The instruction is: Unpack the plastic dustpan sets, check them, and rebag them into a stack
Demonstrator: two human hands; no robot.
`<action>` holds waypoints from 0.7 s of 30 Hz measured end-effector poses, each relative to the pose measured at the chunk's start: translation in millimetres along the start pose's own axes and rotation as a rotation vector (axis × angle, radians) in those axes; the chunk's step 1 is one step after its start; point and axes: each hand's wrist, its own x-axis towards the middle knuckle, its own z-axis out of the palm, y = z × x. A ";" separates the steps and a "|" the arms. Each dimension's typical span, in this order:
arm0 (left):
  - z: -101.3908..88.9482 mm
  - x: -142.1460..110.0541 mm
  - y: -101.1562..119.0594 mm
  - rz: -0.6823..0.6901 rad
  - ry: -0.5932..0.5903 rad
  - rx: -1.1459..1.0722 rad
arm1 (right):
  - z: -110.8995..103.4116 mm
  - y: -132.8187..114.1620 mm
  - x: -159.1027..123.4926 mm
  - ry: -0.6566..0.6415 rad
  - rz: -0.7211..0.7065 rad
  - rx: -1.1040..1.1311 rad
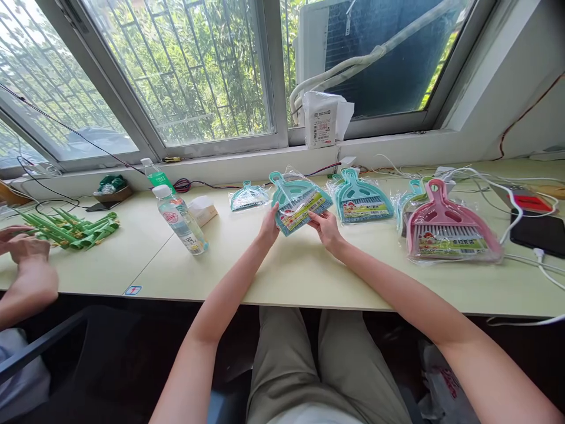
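Note:
Between my two hands, just above the table, is a teal dustpan and brush set [296, 201] in clear plastic wrap with a yellow-green label. My left hand [269, 225] grips its left edge, and my right hand [325, 228] pinches its lower right corner. It is tilted, handle toward the upper left. To the right lies a pile of similar wrapped teal sets [362, 203]. Farther right, a wrapped pink dustpan and brush set [450, 227] rests in front of other sets, partly hidden. One small teal set [248, 197] lies behind and left of my hands.
A clear bottle [180, 221], a green-labelled bottle [155, 174] and a tissue pack [202, 210] stand to the left. Another person's hands [26, 244] are by green stalk-like pieces [75, 229]. White cables and a black phone [536, 232] lie at right. A white packet [324, 121] stands on the sill.

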 end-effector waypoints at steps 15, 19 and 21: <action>17.0 -9.1 -1.3 0.050 -0.081 -0.111 | -1.6 -4.5 5.0 0.070 -0.068 0.016; 7.1 -4.0 5.0 0.090 0.070 -0.126 | 1.8 -1.0 1.0 -0.040 0.014 -0.002; 5.2 -5.6 7.6 0.045 0.101 -0.123 | 2.5 -3.3 0.8 -0.064 0.047 -0.009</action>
